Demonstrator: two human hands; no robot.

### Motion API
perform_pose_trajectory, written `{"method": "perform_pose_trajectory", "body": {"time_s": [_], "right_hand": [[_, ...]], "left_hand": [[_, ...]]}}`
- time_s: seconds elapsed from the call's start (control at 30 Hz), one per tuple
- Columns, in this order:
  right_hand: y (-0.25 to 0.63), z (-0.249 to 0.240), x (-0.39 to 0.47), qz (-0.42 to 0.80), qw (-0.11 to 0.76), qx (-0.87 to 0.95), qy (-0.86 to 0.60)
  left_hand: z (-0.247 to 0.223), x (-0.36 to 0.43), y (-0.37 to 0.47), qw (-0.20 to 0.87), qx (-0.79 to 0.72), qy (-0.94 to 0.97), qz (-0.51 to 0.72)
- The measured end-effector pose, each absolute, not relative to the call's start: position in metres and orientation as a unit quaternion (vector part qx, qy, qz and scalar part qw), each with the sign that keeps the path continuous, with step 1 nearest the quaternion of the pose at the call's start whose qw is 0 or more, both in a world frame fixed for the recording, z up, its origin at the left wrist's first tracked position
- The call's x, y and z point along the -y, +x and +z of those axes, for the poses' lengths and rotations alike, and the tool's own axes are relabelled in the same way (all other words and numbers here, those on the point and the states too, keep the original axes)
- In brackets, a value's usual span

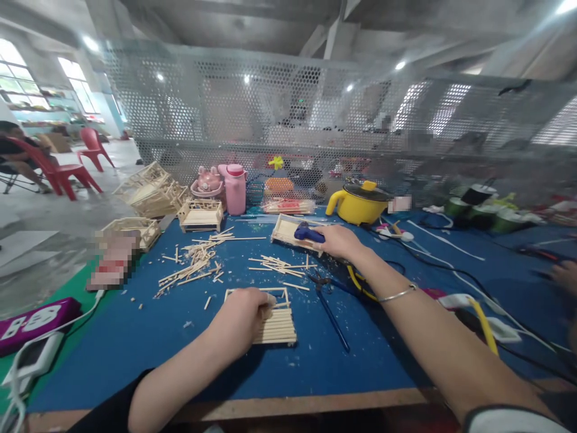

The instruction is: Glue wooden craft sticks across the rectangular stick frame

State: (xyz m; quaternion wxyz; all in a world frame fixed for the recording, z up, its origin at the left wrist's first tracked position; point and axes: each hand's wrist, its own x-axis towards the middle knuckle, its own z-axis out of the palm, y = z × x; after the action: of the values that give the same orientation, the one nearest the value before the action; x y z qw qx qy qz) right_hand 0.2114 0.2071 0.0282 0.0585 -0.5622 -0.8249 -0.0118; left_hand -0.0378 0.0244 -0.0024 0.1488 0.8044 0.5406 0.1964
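My left hand [243, 316] is closed over the near stick frame [277, 328], a small wooden panel with a row of pale sticks laid across it. Its fingertips pinch the upper part, and the hand hides the left side. Farther off, my right hand [340, 242] grips a dark blue glue gun [309, 233]. The gun is over a small wooden stick bed [283, 228]; whether it touches cannot be seen. Loose sticks [277, 264] lie between the two pieces. Blue-handled pliers [332, 319] rest to the right of the near frame, jaws pointing away.
Cut sticks [193, 264] are scattered on the left. Finished-looking stick pieces [151, 189] stack behind, near a pink bottle [235, 189]. A yellow pot [363, 203] stands at the back, before a perforated metal screen [252, 102]. Cables [451, 267] run along the right. Another person's hand [565, 276] shows at the right edge.
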Motion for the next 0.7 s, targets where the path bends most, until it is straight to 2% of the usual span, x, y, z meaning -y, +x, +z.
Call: {"method": "perform_pose_trajectory", "body": {"time_s": [0.17, 0.27, 0.57, 0.7], "right_hand": [[0.215, 0.032, -0.203, 0.009, 0.102, 0.825, -0.555], [0.219, 0.033, -0.201, 0.029, 0.148, 0.817, -0.556], [0.244, 0.047, -0.164, 0.080, 0.357, 0.743, -0.561], [0.263, 0.060, -0.127, 0.109, 0.391, 0.732, -0.547]], "left_hand": [[0.009, -0.030, -0.043, 0.113, -0.557, 0.783, 0.254], [0.025, -0.059, -0.040, 0.081, -0.558, 0.786, 0.255], [0.026, -0.190, -0.003, 0.051, -0.556, 0.820, 0.125], [0.021, -0.202, 0.008, 0.044, -0.577, 0.808, 0.112]]}}
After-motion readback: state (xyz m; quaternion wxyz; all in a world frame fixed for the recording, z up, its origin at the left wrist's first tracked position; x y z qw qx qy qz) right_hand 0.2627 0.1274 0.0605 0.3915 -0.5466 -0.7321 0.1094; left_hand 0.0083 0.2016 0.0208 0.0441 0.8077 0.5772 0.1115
